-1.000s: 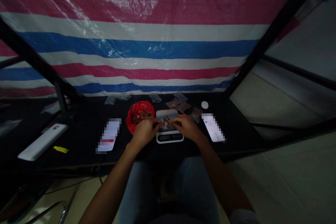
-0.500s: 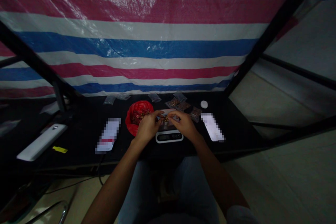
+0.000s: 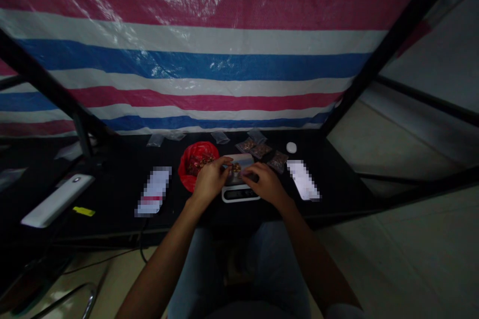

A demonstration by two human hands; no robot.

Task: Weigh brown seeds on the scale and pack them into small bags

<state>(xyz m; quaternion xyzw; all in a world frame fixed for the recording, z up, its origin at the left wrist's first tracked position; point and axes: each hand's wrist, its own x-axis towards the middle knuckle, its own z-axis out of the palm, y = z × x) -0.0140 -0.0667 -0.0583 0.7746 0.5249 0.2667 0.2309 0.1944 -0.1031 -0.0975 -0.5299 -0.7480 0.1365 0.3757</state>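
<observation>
Flanking gold-coloured pieces [image 3: 236,167] over the white scale [image 3: 240,195] with left hand [image 3: 210,178] and right hand [image 3: 267,181], set apart; leaving each grip impossible to tell; ideally moving gently, pressing lightly.

Hands, centre of frame: two, being one left hand [image 3: 209,179] and one right hand [image 3: 265,181]. White scale [image 3: 240,200], centre: one. Gold-coloured heap [image 3: 236,167] above it: one, its pieces too small to count. Red bag [image 3: 186,177], left of centre: one; its contents, many, not countable. Filled packets [image 3: 277,161], right of centre: three. Clear packets [image 3: 220,137], along the middle band from left of centre: three; a further film above the filled ones, uncertain. Phones [image 3: 154,192], left and right: two. White oval item [image 3: 291,147], right: one. Long white item [image 3: 59,200], left: one. Yellow tag [image 3: 83,211], lower left: one.
</observation>
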